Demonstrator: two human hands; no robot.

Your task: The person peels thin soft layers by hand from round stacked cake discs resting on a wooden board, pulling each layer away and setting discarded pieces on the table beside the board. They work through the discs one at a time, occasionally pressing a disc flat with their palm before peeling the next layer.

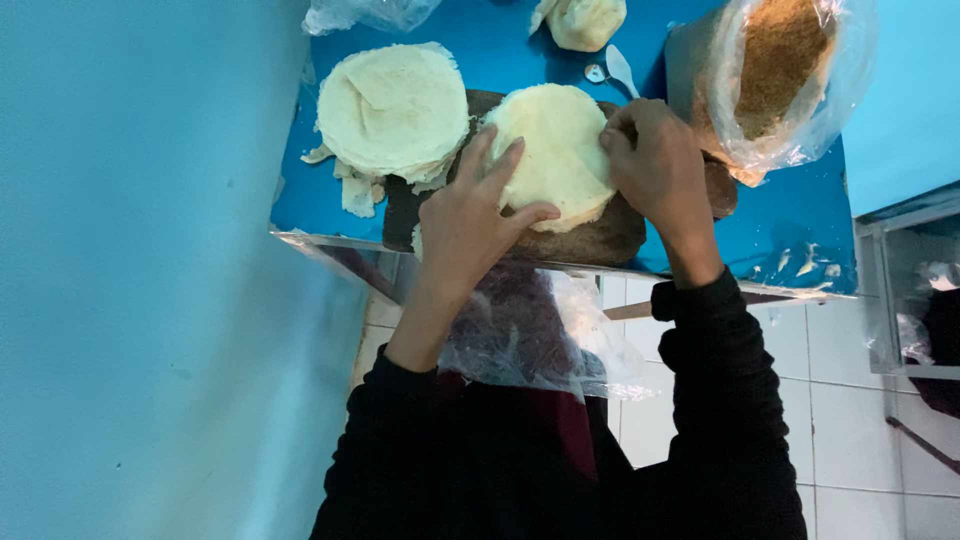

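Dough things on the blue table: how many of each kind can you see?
Flat round on the board: 1
Stack of flat rounds: 1
Dough lump: 1
Total: 3
Both hands, left and right, press the round on the board.

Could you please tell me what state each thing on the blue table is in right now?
Dough disc: flat on the dark board, under both hands.
Left hand: fingers spread on the disc.
Right hand: pinching the disc's edge.
Stack of rounds: piled, edges ragged.
Dough lump: unrolled.
Bag of brown crumbs: open.
White spoon: lying free.
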